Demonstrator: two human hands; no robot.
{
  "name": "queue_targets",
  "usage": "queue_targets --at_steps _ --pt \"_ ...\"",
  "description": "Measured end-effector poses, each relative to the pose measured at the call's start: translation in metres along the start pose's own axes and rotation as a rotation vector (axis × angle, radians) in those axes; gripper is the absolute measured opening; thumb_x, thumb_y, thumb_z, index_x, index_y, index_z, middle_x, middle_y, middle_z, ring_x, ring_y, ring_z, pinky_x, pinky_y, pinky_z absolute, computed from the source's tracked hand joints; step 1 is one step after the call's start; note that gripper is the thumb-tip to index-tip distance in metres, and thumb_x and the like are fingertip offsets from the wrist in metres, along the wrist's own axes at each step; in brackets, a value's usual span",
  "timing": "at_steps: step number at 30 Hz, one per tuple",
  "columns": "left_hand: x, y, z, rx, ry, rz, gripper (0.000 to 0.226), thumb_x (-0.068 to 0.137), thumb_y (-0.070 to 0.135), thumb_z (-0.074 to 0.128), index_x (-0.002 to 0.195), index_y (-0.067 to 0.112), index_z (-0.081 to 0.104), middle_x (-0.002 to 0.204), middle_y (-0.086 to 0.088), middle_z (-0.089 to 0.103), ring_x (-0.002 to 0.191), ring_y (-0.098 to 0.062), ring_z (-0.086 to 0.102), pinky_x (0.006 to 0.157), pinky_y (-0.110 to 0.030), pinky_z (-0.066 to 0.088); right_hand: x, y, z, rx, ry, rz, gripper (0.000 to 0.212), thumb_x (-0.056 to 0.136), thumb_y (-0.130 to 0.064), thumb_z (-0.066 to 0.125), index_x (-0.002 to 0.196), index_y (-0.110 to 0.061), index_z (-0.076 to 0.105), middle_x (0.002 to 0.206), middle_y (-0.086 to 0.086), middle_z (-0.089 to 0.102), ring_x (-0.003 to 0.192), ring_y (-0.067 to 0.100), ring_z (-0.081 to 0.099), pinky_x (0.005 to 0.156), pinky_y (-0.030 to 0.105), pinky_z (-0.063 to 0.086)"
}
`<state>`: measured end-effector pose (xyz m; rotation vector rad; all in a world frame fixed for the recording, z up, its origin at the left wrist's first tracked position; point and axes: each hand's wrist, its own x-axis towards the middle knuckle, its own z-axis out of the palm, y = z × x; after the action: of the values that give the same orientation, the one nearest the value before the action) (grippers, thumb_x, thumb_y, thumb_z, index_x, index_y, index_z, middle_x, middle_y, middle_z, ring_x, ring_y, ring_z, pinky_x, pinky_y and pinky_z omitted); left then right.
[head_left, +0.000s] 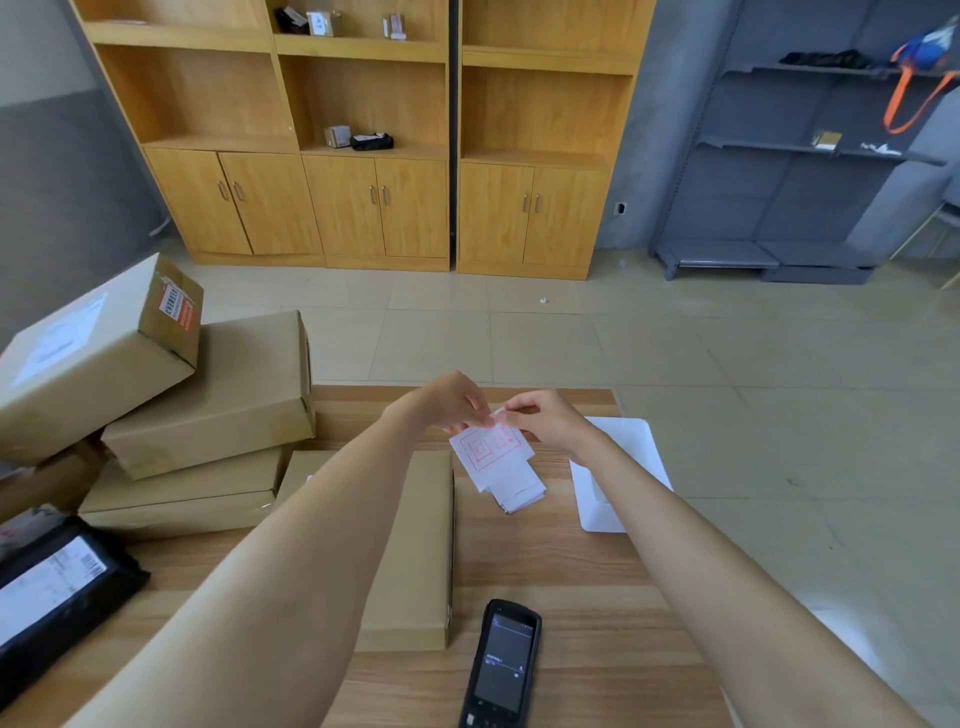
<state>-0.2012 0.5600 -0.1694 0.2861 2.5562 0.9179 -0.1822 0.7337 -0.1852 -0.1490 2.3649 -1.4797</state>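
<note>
Above the far part of the wooden table (561, 582) both my hands hold a strip of white labels (498, 465) printed with red frames. My left hand (452, 402) pinches its top edge from the left, and my right hand (545, 418) pinches the same edge from the right. The strip hangs down, folded at its lower end. A flat cardboard box (415, 551) lies on the table under my left forearm.
A black handheld scanner (501, 667) lies near the table's front edge. A white label printer (623, 467) stands at the right. Several cardboard boxes (208, 395) are stacked at the left, with a black parcel bag (57, 592) at the near left. Wooden cabinets stand behind.
</note>
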Motion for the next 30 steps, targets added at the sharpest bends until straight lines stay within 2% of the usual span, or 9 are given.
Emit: queue_targets --at_steps 2,7,11,17,21,23,25,30 --pt "-0.001 0.0 0.0 -0.015 -0.012 -0.012 0.008 0.087 0.021 0.067 0.089 0.012 0.067 0.086 -0.001 0.066 0.075 -0.012 0.063 0.06 -0.017 0.048 0.001 0.001 0.0 -0.022 0.004 -0.005 0.016 0.092 -0.017 0.063 0.104 -0.007 0.068 0.095 0.003 0.067 0.091 0.015 0.061 0.083 0.029 0.049" --pt "0.001 0.002 0.003 -0.061 0.043 0.004 0.004 0.084 0.014 0.07 0.081 0.015 0.066 0.075 0.005 0.066 0.066 -0.004 0.063 0.053 -0.016 0.043 0.002 0.004 -0.001 -0.05 0.032 -0.002 0.022 0.091 -0.018 0.064 0.104 -0.002 0.071 0.083 0.0 0.067 0.077 0.011 0.06 0.066 0.02 0.043" --pt "0.003 0.004 0.002 -0.07 0.051 0.007 0.004 0.082 0.013 0.071 0.083 0.013 0.067 0.071 0.007 0.065 0.063 -0.001 0.062 0.052 -0.014 0.042 0.002 0.004 -0.002 -0.051 0.043 -0.007 0.023 0.092 -0.02 0.063 0.102 -0.001 0.071 0.089 0.007 0.068 0.082 0.016 0.06 0.069 0.027 0.044" --pt "0.005 0.004 0.004 -0.081 0.046 0.019 0.006 0.082 0.011 0.069 0.081 0.015 0.065 0.074 0.004 0.066 0.065 -0.003 0.063 0.056 -0.017 0.044 0.001 0.004 -0.003 -0.072 0.04 -0.012 0.021 0.092 -0.021 0.063 0.102 -0.004 0.071 0.092 0.004 0.068 0.086 0.013 0.061 0.071 0.022 0.045" --pt "0.005 0.002 0.005 -0.091 0.033 0.016 0.011 0.083 0.011 0.069 0.077 0.018 0.062 0.073 0.004 0.066 0.064 -0.003 0.063 0.059 -0.019 0.044 0.002 0.005 -0.001 -0.084 0.021 -0.011 0.021 0.093 -0.021 0.061 0.101 -0.003 0.07 0.086 0.0 0.065 0.084 0.014 0.059 0.067 0.02 0.042" --pt "0.006 -0.001 0.006 -0.071 0.023 -0.005 0.008 0.085 0.013 0.067 0.081 0.018 0.062 0.074 0.006 0.065 0.064 -0.003 0.063 0.059 -0.019 0.046 0.003 0.006 0.001 -0.077 0.012 -0.006 0.021 0.093 -0.021 0.061 0.106 -0.005 0.068 0.092 0.002 0.065 0.088 0.015 0.06 0.072 0.023 0.044" --pt "0.008 -0.005 0.005 -0.06 0.021 -0.029 0.004 0.088 0.013 0.065 0.087 0.015 0.062 0.076 0.005 0.064 0.064 -0.004 0.063 0.059 -0.02 0.046 0.004 0.005 0.003 -0.054 0.006 -0.007 0.021 0.093 -0.018 0.061 0.112 -0.009 0.065 0.094 0.004 0.063 0.089 0.016 0.06 0.072 0.027 0.046" --pt "0.007 -0.008 0.004 -0.055 0.016 -0.051 0.002 0.09 0.017 0.063 0.09 0.015 0.062 0.087 0.001 0.065 0.066 -0.005 0.063 0.061 -0.02 0.046 0.008 0.004 0.004 -0.057 0.002 -0.004 0.015 0.091 -0.014 0.063 0.105 -0.009 0.065 0.093 0.006 0.062 0.088 0.016 0.06 0.071 0.024 0.044"
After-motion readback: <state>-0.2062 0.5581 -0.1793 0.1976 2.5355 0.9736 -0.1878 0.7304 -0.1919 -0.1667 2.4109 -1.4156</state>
